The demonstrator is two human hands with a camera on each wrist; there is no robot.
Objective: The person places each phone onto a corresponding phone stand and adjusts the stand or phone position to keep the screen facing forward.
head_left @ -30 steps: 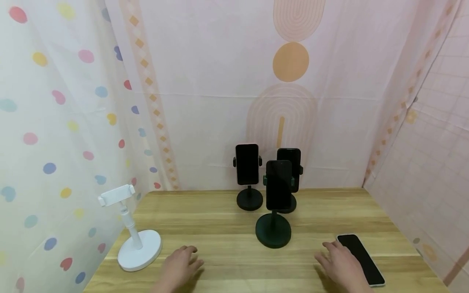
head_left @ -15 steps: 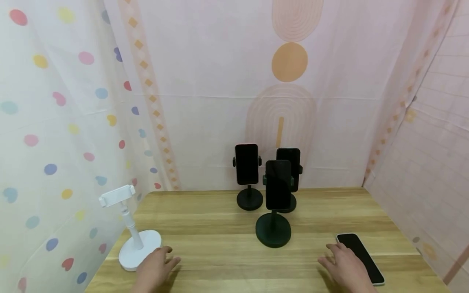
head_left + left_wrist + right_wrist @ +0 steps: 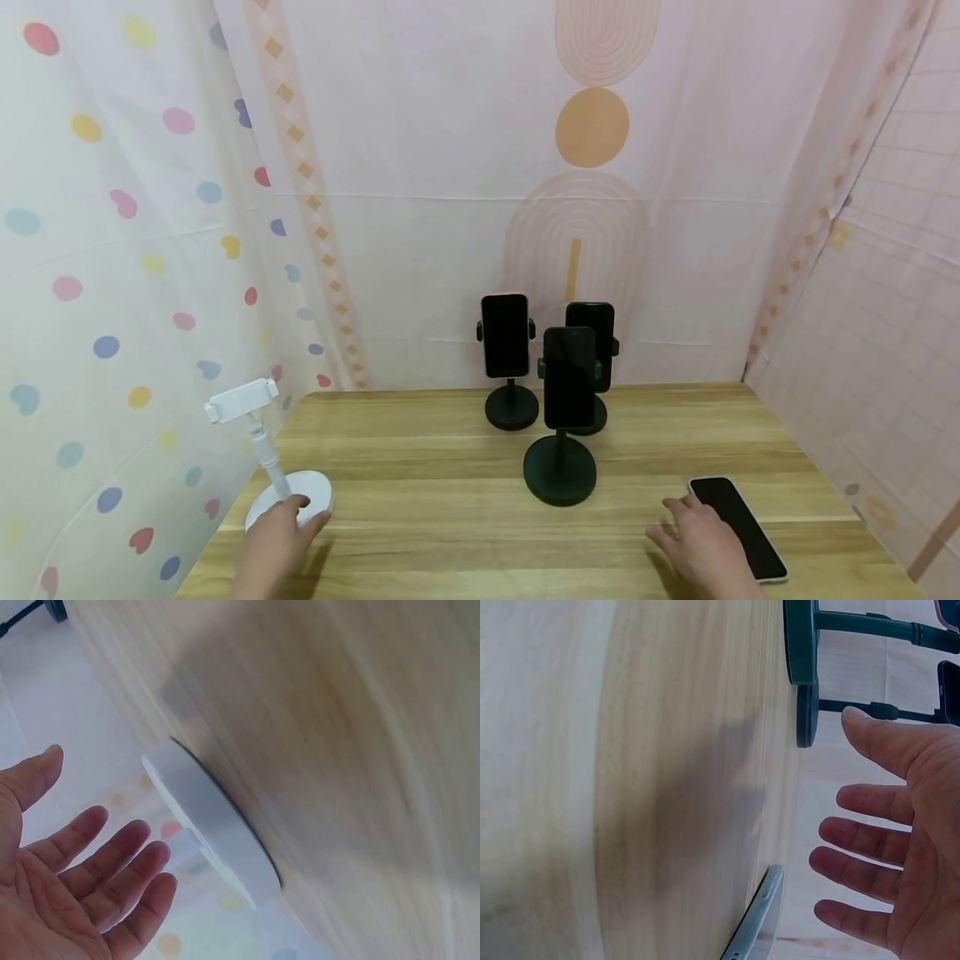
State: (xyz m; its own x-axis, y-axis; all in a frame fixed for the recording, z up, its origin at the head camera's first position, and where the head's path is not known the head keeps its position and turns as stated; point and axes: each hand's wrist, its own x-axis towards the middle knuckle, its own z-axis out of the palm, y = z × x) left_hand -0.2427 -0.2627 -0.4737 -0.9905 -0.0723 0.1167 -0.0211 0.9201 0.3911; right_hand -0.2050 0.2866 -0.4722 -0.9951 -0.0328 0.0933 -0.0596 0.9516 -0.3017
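My left hand (image 3: 276, 540) hovers in front of the white phone stand (image 3: 264, 450), overlapping its round base in the head view. In the left wrist view the fingers (image 3: 120, 855) are spread and relaxed, apart from the white base (image 3: 217, 825). My right hand (image 3: 703, 546) is held above the table beside a phone (image 3: 738, 527) that lies flat with its dark screen up. Its fingers (image 3: 862, 874) are extended and hold nothing in the right wrist view, where the phone's edge (image 3: 757, 919) shows below. The white stand's holder (image 3: 242, 401) is tilted and carries no phone.
A dark green stand (image 3: 559, 472) holds an upright phone (image 3: 570, 377) at the table's middle. Behind it are two black stands, one with a phone (image 3: 506, 336) at left, one with a partly hidden phone (image 3: 603, 333). Patterned curtains (image 3: 420, 208) enclose the wooden table (image 3: 420, 533).
My left hand has moved left, from beside the white stand to in front of its base. The right hand has barely shifted, and the stands and phones stay where they were.
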